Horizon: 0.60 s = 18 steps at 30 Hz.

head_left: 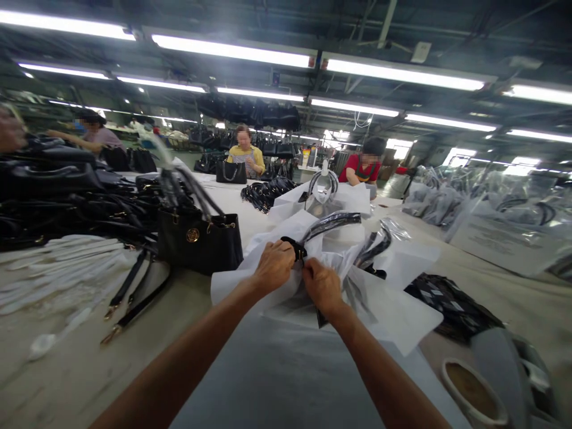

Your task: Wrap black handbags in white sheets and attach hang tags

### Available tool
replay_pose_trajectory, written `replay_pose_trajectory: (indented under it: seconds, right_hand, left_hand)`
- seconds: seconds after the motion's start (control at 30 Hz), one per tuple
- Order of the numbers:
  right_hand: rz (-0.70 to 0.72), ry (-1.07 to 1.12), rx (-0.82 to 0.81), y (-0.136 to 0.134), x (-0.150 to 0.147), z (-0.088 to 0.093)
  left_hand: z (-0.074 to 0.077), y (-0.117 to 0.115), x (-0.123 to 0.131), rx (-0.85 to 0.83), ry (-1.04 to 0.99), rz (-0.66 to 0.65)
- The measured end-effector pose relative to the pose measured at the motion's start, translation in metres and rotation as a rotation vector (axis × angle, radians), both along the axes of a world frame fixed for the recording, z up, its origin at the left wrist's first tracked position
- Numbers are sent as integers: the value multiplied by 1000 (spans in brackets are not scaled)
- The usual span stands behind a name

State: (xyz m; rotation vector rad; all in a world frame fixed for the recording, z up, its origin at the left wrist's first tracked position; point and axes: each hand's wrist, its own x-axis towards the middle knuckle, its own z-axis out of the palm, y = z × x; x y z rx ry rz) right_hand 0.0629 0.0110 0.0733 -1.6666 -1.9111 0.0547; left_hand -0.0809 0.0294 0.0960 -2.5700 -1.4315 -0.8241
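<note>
Both my hands work at the top of a handbag wrapped in white tissue paper in front of me. My left hand is closed, gripping the paper and the black strap end at the bag's top. My right hand is closed too, pinching the same black strap beside it. The bag's handles, wrapped in clear plastic, arch up behind my hands.
A black handbag with a gold emblem stands to the left, loose straps lying before it. Piled black bags fill the far left. Bagged goods sit right. A bowl is at lower right. Other people work beyond.
</note>
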Motion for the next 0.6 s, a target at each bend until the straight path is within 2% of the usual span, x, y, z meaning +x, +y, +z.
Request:
replay_pose_trajectory:
  seconds: [0.07, 0.17, 0.23, 0.33, 0.43, 0.6]
  right_hand:
    - [29, 140, -16, -1, 5, -2]
    - [138, 494, -114, -5, 15, -2]
    - [194, 721, -226, -10, 20, 0]
    - [236, 994, -362, -17, 23, 3]
    - [260, 1115, -423, -20, 22, 2]
    - [250, 1143, -367, -15, 17, -9]
  left_hand:
    - [-3, 0, -2, -57, -169, -94]
    - [-3, 1, -7, -212, -460, -248]
    - [-2, 0, -11, -342, -609, -283]
    - [-1, -3, -16, -472, -721, -262]
    - [0, -5, -18, -499, -767, -271]
    - [-1, -1, -22, -546, -933, -348]
